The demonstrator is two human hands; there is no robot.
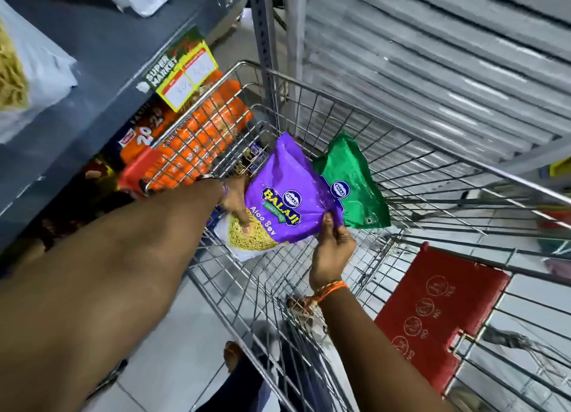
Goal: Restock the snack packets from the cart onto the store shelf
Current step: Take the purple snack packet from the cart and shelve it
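Looking down into a wire shopping cart [355,108] parked beside a grey store shelf [102,71]. Both hands hold a purple Aloo Sev packet [289,192] lifted just above the cart's basket. Left hand [236,201] grips the packet's lower left side, fingers curled over the clear window w/ yellow sev showing. Right hand [332,247] pinches the packet's bottom right corner btwn thumb & fingers. A green packet [355,183] sits right behind the purple one, touching it; can't tell if it's gripped too or resting in the cart. Rest of the basket looks bare, so prob near the end of the job: these last packets are left to shelve. Shelf top at left already holds a sev packet [18,71]; orange biscuit packs [197,133] fill the level below, seen thru the cart wire.
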